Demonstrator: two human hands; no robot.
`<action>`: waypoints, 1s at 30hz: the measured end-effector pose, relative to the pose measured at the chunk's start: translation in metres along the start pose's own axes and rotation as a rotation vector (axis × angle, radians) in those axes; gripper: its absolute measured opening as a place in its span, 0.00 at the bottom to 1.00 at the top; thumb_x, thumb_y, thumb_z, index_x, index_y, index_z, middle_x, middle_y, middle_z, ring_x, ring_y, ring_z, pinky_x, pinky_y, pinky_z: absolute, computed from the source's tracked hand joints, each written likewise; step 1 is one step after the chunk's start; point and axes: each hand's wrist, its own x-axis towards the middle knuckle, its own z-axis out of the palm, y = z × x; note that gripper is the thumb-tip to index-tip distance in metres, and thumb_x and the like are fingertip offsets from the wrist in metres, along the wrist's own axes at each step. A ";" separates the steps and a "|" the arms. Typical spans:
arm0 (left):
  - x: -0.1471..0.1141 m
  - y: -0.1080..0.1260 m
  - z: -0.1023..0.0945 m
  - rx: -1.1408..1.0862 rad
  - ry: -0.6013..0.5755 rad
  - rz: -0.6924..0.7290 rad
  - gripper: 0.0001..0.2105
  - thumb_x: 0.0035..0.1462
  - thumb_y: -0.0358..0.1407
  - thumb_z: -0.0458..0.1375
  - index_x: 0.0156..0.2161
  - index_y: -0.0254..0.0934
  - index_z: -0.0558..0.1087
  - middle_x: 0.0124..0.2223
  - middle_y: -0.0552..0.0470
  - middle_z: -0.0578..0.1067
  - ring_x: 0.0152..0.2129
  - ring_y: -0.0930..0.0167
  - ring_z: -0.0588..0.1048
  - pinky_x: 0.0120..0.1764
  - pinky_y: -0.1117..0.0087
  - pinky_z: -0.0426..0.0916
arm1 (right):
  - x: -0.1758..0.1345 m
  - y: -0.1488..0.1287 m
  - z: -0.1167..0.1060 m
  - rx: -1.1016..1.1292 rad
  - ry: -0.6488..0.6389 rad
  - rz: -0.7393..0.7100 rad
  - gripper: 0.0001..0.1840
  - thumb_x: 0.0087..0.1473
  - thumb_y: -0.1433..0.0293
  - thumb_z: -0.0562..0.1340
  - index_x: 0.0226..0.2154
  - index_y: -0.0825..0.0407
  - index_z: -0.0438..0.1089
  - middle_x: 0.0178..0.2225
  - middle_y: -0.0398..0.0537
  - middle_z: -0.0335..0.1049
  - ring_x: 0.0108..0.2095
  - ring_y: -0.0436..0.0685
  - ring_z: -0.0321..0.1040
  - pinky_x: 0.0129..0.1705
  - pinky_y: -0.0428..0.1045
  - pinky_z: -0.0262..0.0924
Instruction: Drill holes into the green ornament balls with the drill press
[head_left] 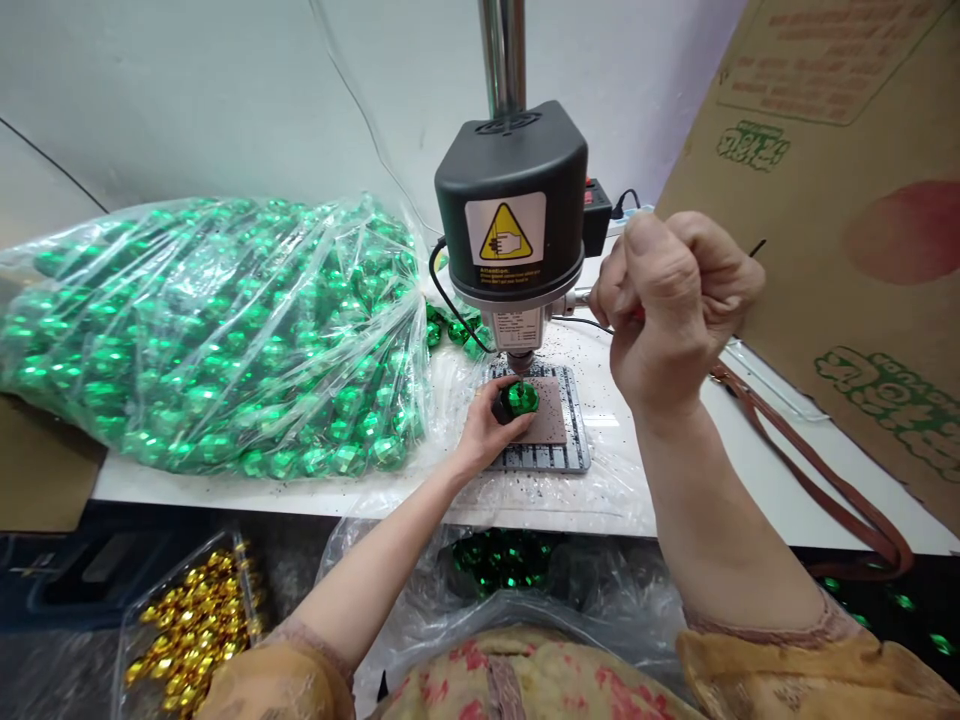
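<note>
My left hand is closed around a shiny green faceted ball, thumb and fingers at its sides. The ball sits over a brownish square pad on the slotted metal base of a bench drill press. Just above it is the drill's chuck, below the black motor housing with a yellow warning label. My right hand is raised at the right of the machine, its fingers wrapped round the feed lever; most of the lever is hidden by the fist.
A big clear bag of green balls lies on the white table at left. Below are a clear tray of gold balls and more green balls in plastic. Dark shavings dot the tabletop. A cardboard box and brown strap are at right.
</note>
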 end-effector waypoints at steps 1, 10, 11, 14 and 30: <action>-0.001 0.001 0.001 0.001 -0.004 0.012 0.25 0.51 0.37 0.70 0.54 0.38 0.72 0.52 0.45 0.78 0.49 0.61 0.76 0.55 0.56 0.71 | 0.000 -0.001 0.000 -0.002 -0.001 0.011 0.28 0.60 0.56 0.62 0.17 0.48 0.51 0.15 0.39 0.50 0.16 0.48 0.48 0.20 0.53 0.46; -0.003 0.001 0.008 -0.030 -0.016 0.030 0.26 0.53 0.36 0.69 0.56 0.39 0.70 0.53 0.45 0.77 0.50 0.61 0.77 0.56 0.57 0.71 | 0.001 -0.001 -0.001 0.022 -0.011 0.004 0.28 0.60 0.59 0.63 0.17 0.48 0.50 0.14 0.38 0.45 0.15 0.47 0.48 0.19 0.51 0.45; -0.003 0.002 0.008 -0.031 -0.017 0.022 0.26 0.53 0.36 0.69 0.56 0.39 0.70 0.53 0.45 0.77 0.50 0.61 0.77 0.55 0.57 0.71 | -0.001 -0.001 -0.001 -0.005 -0.011 -0.002 0.28 0.60 0.58 0.62 0.17 0.48 0.49 0.14 0.38 0.45 0.16 0.48 0.47 0.19 0.52 0.45; -0.004 0.004 0.007 -0.028 -0.025 0.007 0.26 0.53 0.36 0.69 0.56 0.39 0.70 0.52 0.46 0.78 0.49 0.61 0.77 0.54 0.58 0.72 | -0.009 0.002 -0.003 -0.023 -0.003 -0.029 0.29 0.61 0.60 0.62 0.18 0.49 0.46 0.14 0.38 0.44 0.16 0.46 0.45 0.19 0.52 0.42; -0.006 0.000 0.004 -0.061 -0.072 0.049 0.26 0.56 0.40 0.68 0.57 0.40 0.68 0.54 0.45 0.76 0.50 0.62 0.76 0.55 0.58 0.71 | -0.026 0.017 -0.005 0.156 0.019 -0.232 0.27 0.58 0.71 0.61 0.17 0.52 0.44 0.14 0.36 0.40 0.15 0.43 0.41 0.19 0.49 0.35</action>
